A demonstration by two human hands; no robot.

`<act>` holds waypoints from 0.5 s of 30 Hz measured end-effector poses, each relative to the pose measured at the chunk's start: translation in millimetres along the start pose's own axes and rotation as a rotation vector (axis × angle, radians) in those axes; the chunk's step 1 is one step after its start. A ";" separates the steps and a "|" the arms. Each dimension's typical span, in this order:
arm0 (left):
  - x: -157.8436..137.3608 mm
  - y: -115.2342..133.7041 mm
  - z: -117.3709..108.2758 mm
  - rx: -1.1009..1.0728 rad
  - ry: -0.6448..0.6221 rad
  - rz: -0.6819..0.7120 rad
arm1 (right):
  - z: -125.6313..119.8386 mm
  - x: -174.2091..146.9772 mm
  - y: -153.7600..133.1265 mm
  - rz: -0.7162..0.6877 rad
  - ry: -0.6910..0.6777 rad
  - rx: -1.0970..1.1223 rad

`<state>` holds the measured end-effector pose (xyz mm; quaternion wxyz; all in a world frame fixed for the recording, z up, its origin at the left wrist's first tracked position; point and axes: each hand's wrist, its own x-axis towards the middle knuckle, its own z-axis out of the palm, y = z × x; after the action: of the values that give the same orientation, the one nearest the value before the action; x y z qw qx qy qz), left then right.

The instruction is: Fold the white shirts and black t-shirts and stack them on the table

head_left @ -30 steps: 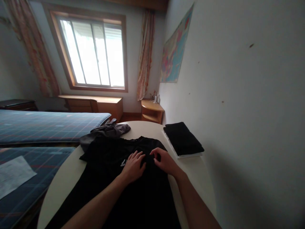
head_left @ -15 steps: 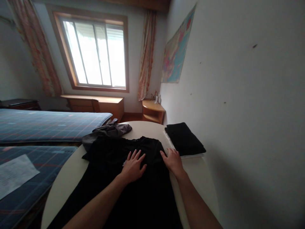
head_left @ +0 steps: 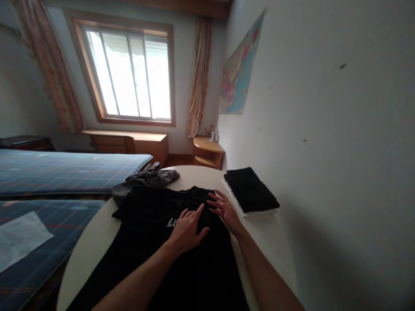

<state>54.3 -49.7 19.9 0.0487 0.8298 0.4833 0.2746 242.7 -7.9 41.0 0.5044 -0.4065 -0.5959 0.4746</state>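
Observation:
A black T-shirt (head_left: 149, 246) lies spread on a round cream table (head_left: 275, 255), its neckline toward the far side. White printing shows on its chest, partly hidden by my left hand (head_left: 188, 229). That hand rests over the shirt's front with the fingers apart and the thumb out. My right hand (head_left: 225, 211) is at the shirt's right shoulder, fingers spread, with nothing held in it. Whether its fingertips press on the cloth I cannot tell. To the right sits a folded black garment (head_left: 251, 188) on top of something white and flat.
A crumpled grey garment (head_left: 152, 177) lies at the table's far left. Two plaid mattresses (head_left: 71, 170) stand to the left, the nearer one with a paper sheet (head_left: 24, 237) on it. A wall (head_left: 340, 181) runs along the right; a corner shelf (head_left: 209, 147) stands behind the table.
My left hand has slid a little to the right, uncovering more of the white printing. My right hand has moved left and away from me, onto the shirt's shoulder.

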 end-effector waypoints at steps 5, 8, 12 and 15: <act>-0.8 0.5 -0.6 0.018 0.026 -0.049 | -5.5 -2.3 2.0 -0.043 0.145 -0.577; 0.0 -1.0 -0.3 0.055 0.016 -0.019 | -16.2 -8.5 -3.4 0.007 0.048 -0.837; 3.3 -7.0 5.3 0.080 0.057 -0.098 | -33.3 -19.7 -13.5 0.092 -0.226 -0.848; 5.1 -11.9 8.9 0.068 0.057 -0.147 | -41.9 -23.9 -17.6 0.145 -0.322 -0.813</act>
<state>51.5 -37.6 10.3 0.0265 0.7851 0.5532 0.2774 287.8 -28.2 54.7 0.1696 -0.5335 -0.7750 0.2933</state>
